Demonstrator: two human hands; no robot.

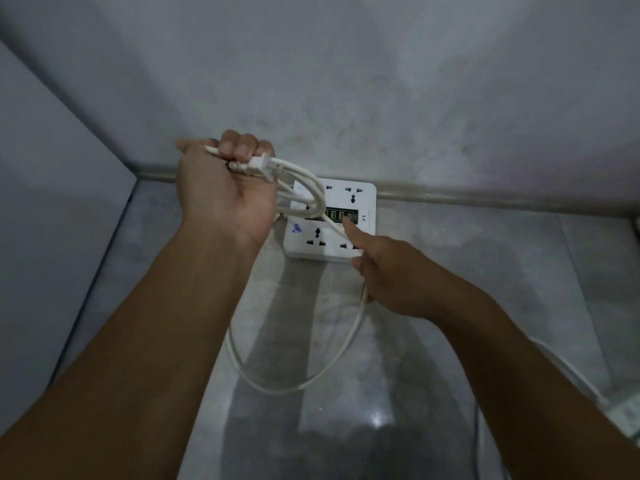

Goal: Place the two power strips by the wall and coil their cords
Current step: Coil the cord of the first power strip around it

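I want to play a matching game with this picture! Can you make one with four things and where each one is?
Things:
1. plug
2. power strip
3. left hand
4. right hand

Places:
A. flat on the floor by the wall
B. raised, closed around cord loops
C. sticking out of the raised fist
D. low, holding the cord beside the strip

Pairs: 1-C, 2-A, 3-B, 4-D

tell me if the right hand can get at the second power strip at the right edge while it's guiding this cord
Probably not right away. The right hand is closed on the cord beside the square power strip by the wall. The other strip lies low at the right edge, behind that forearm, so the hand would likely have to let go and swing back.
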